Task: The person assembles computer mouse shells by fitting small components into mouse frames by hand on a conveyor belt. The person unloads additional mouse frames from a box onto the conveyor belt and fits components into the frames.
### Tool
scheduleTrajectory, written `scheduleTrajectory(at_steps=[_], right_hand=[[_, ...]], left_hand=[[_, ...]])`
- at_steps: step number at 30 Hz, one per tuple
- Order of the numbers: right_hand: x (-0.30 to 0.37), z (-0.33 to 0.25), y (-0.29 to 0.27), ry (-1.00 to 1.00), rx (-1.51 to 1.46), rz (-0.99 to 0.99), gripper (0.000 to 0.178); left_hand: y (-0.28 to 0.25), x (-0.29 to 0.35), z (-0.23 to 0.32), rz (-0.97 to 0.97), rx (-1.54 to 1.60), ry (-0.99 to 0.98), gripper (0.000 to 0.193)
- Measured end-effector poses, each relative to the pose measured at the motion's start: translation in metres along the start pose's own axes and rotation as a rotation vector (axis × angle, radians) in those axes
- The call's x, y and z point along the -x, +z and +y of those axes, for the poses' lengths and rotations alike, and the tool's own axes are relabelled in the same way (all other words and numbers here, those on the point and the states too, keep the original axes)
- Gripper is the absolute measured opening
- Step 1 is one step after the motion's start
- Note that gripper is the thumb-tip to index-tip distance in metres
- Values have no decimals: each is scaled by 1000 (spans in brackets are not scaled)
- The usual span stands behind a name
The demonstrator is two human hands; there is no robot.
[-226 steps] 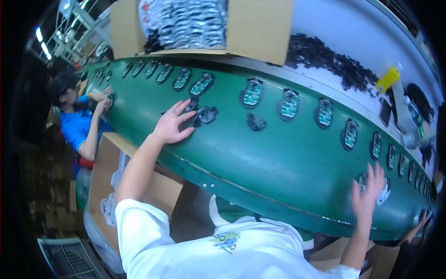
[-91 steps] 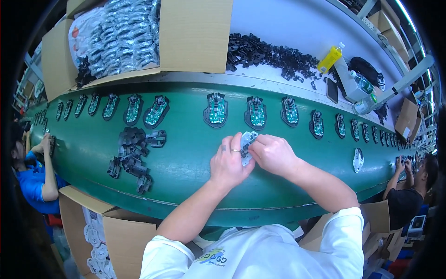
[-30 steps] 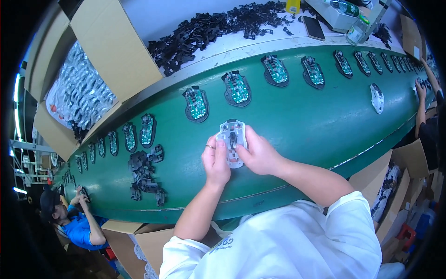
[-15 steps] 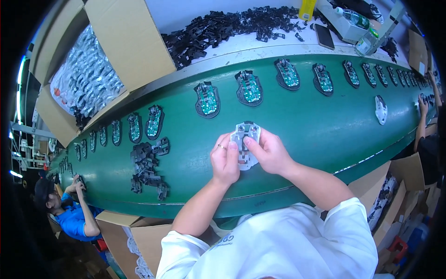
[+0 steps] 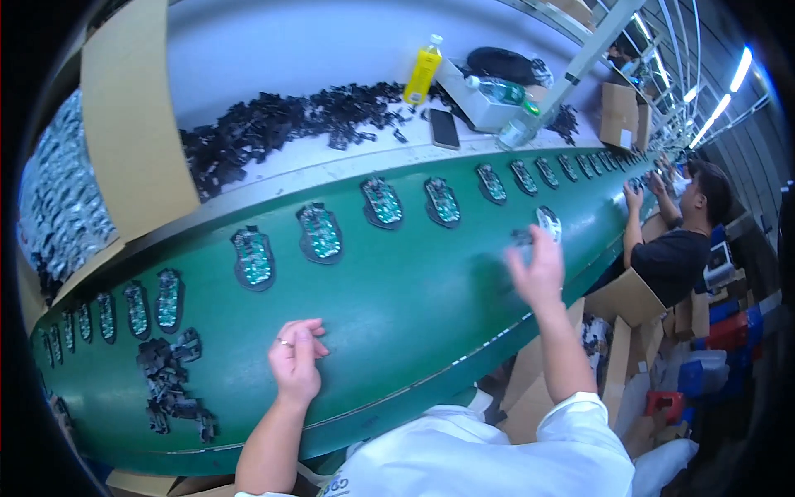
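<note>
My left hand [image 5: 296, 358] is over the near part of the green belt [image 5: 397, 315], loosely bent, fingers partly apart, with nothing in it. Farther right, my right hand [image 5: 540, 269] reaches across the belt, blurred by motion, thumb and fingers spread apart. Just past its fingertips is a white shell piece [image 5: 550, 222]. A small dark grey thing [image 5: 522, 238] shows beside the thumb and fingers, too smeared to name. Along the far side of the belt runs a row of black shell bases bearing green circuit boards [image 5: 320, 234].
Black plastic clips lie in a pile [image 5: 172, 377] on the belt's left. More black parts [image 5: 273, 124] cover the white ledge, near a phone [image 5: 444, 129] and yellow bottle [image 5: 423, 70]. A carton [image 5: 132, 116] stands left. A co-worker [image 5: 679, 228] works at right.
The view has swung right. My hands have parted: the white shell piece they both held is gone from the left hand, and the right has reached out to the right.
</note>
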State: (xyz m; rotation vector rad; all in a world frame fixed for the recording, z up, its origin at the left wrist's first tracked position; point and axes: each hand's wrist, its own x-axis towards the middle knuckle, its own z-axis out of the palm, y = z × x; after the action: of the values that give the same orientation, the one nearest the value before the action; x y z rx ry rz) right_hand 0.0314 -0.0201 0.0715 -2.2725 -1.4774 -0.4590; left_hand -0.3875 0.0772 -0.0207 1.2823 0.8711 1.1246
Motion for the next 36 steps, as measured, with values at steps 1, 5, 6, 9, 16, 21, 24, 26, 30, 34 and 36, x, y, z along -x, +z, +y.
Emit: scheduleTrajectory(at_steps=[1,5,6,9,16,21,24,26,30,34,36], right_hand=[[23,21,23,-6,105,-184,88],[49,14,39,171,26,-281,107],[43,3,31,131,3,-200,102],[34,-9,8,-57,-131,98,75],[44,-141,22,-839,-791,-572,36],[51,-217,27,-1365,-900,-804,37],[57,-223,46,-1487,-988,-743,48],[70,-215,46,-1558,-850,-708,57],[84,-175,31,-1622,-619,-786,69],[94,-172,28,-1699,-610,-772,71],[97,-167,25,-1594,-553,-788,69]], left_hand=[[-1,-1,-3,9,4,3,31],[-1,-5,3,57,6,-9,33],[-5,-5,2,81,12,-13,33],[0,-4,-2,88,6,-6,32],[-21,-6,57,157,-107,229,32],[-16,24,136,213,-543,552,17],[-16,70,159,309,-702,538,9],[-24,124,159,496,-811,525,8],[-33,268,125,1119,-765,243,15],[-62,396,99,1589,-809,32,18],[-94,433,106,1594,-1017,-272,20]])
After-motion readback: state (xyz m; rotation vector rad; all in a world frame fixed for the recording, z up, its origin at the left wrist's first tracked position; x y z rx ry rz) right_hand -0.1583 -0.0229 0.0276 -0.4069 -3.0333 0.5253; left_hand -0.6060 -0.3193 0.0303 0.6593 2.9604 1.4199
